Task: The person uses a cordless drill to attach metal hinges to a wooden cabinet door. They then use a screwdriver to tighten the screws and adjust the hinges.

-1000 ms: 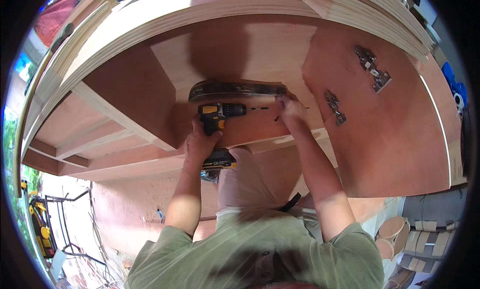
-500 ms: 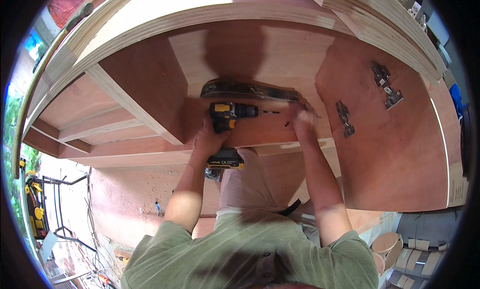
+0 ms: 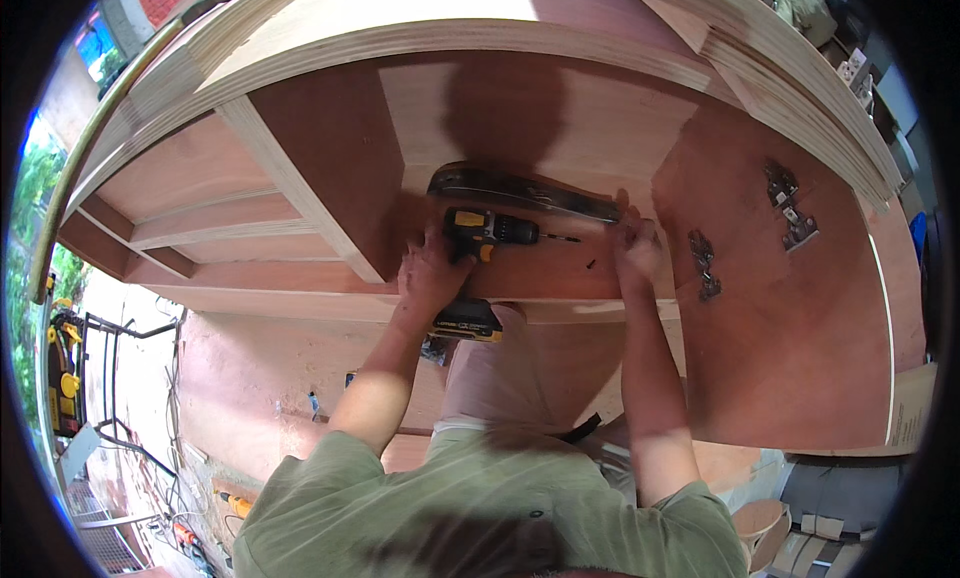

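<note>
Step in hand, by the look: cordless drill (image 3: 488,227) held ready just on the near side of the dark elongated bar (image 3: 520,190), drill bit (image 3: 560,239) pointed right. For the next move, bit needs to be kept clear of the right hand (image 3: 637,252) at the bar's right end. Drill handle is wrapped by the left hand (image 3: 433,271), fingers closed around it. Right fingers are curled, gap narrow; whether bar is touched or anything pinched can't be told. Small black screw-like piece (image 3: 591,264) is seen near side of bar.
</note>
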The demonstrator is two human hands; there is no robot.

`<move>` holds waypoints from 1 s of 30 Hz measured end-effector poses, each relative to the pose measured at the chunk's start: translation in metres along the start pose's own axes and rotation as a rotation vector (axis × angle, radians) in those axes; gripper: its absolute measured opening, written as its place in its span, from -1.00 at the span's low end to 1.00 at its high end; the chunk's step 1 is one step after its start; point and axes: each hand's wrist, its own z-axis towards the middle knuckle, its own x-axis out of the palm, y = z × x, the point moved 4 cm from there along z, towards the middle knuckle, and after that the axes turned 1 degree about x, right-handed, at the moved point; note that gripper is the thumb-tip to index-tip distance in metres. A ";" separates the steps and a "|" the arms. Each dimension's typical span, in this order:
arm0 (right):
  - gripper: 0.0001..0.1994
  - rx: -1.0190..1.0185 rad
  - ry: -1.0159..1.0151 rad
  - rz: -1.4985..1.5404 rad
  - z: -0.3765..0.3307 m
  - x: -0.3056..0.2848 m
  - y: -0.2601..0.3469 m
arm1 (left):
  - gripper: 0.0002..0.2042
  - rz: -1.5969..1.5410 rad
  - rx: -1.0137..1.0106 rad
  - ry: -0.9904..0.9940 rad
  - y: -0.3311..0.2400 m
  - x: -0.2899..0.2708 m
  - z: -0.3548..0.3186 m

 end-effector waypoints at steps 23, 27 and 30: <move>-0.78 0.282 0.242 0.653 -0.012 0.012 -0.016 | -0.83 -0.311 0.350 0.351 -0.185 0.138 0.074; -0.86 0.159 0.109 0.218 -0.015 -0.004 -0.033 | -0.84 -0.449 0.340 0.241 -0.179 0.143 0.085; -0.88 0.142 0.121 0.144 -0.021 -0.010 -0.035 | -0.85 -0.256 0.373 0.243 -0.177 0.143 0.084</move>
